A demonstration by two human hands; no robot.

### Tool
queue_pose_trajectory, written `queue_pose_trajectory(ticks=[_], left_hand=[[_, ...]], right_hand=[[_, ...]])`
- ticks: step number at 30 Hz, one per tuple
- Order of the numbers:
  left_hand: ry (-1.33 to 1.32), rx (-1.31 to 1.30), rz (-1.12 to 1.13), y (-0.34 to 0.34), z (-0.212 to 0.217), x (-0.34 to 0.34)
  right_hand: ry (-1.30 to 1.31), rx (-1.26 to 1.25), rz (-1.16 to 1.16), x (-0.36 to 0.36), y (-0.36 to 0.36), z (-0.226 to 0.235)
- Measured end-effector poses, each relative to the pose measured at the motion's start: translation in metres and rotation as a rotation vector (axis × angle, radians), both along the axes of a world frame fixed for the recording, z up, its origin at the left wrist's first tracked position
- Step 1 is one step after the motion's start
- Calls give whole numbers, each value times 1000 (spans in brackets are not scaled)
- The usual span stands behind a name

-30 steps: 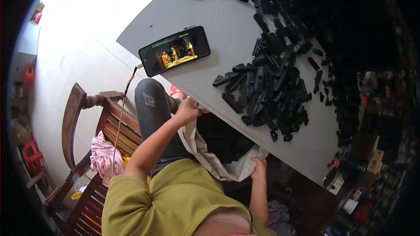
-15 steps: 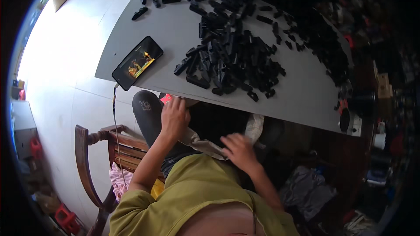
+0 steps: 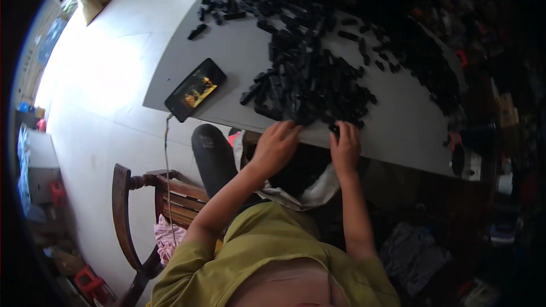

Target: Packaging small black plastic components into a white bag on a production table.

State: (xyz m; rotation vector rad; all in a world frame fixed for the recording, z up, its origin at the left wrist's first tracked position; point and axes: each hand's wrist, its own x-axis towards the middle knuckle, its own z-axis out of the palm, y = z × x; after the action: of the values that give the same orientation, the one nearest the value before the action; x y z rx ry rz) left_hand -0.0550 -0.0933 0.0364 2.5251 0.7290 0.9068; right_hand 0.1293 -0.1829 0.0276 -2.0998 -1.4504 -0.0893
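Black plastic pieces crowd the grey surface edge mid-frame; your left hand rests open, right hand pinches one piece; careless sweeping could spill them.

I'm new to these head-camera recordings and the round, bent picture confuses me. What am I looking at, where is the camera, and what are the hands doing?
The camera sits on a person's head and looks down through a fisheye lens, so straight edges curve. The forearms entering from below are the wearer's own. A grey flat tabletop carries a big heap of small black plastic pieces and a black phone with a lit screen, with a cable hanging down from it. The left hand rests at the table's near edge touching the heap. The right hand grips one small black piece. A brown wooden chair stands to the left.
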Motion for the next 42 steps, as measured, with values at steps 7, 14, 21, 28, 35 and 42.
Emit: queue_pose_trajectory(ticks=[7,14,21,28,35,42], left_hand=[[213,77,-84,14,-8,40],[-184,-464,-82,10,8,32],[-231,-667,-107,15,-20,5],[-93,-434,-162,25,-17,4],[-61,-402,-264,28,-23,4],[87,-174,-392,27,9,18]], right_hand=[[605,106,-66,12,-18,-10],[1542,294,-49,13,-28,-10],[710,-29,100,-12,-8,14],[230,-76,353,3,-8,5],[197,52,426,-7,7,-7],[286,99,10,52,-20,4]])
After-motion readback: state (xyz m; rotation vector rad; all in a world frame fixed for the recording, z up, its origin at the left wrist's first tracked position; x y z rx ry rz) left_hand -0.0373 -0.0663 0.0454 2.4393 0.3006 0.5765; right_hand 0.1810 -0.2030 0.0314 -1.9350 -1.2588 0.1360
